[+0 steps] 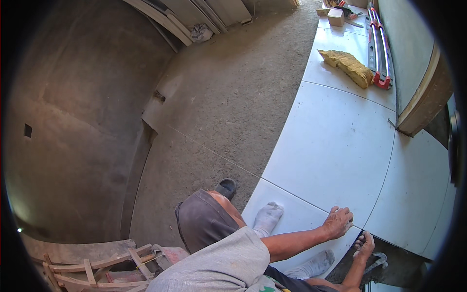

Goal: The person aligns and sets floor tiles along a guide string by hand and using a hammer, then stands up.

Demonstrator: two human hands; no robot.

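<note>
My left hand [338, 223] is over the white floor tiles [335, 136], beside the corner where several tile joints meet. Its fingers are curled together; anything in them is hidden. Just to the right and nearer to me, my right hand [364, 245] is raised at the edge of the laid tiles, by that same corner. Its fingers are bent closed, and I cannot make out anything between them. Below and right of it, a grey metal tool [377, 262] with a curved end lies on the dark untiled patch [401, 258].
A red-and-silver tile cutter [380, 48] lies along the right wall, beside a rough yellow slab [348, 66]. Farther back stands a small box [335, 17]. Bare rough floor [233, 97] stretches left. A wooden frame [97, 267] is at lower left.
</note>
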